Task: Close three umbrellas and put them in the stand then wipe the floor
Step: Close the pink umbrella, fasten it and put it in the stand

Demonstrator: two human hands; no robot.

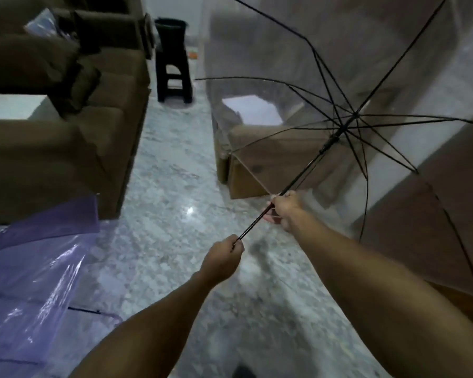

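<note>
An open clear umbrella (380,77) with black ribs fills the upper right, its black shaft slanting down toward me. My left hand (223,259) grips the lower end of the shaft, where the handle is hidden in my fist. Higher on the shaft, my right hand (286,210) grips the rod below the runner. A second, purple translucent umbrella (38,268) lies open on the floor at the lower left. A dark bucket-like container (171,30) stands on a black stool (175,83) at the far end of the aisle.
A brown sofa (66,137) lines the left side. A brown armchair (271,154) with a white sheet on its seat sits behind the clear canopy. Between them runs a speckled grey stone floor (175,214). A wooden surface lies at the right.
</note>
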